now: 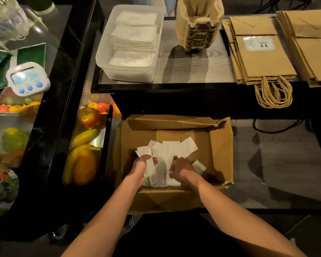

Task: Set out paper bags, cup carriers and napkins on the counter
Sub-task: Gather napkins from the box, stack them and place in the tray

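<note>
Cardboard box (219,145): napkins (171,147) gathered, best squared for tub (103,58) at eleven o'clock.
Left hand (143,162): clamped on napkins.
Right hand (182,168): grip unclear.

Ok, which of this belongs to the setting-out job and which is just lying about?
Job: loose napkins in the cardboard box, left hand gripping some, right hand among them; tub of napkins; cup carriers; paper bags.
Lying about: timer, fruit, green packets.
</note>
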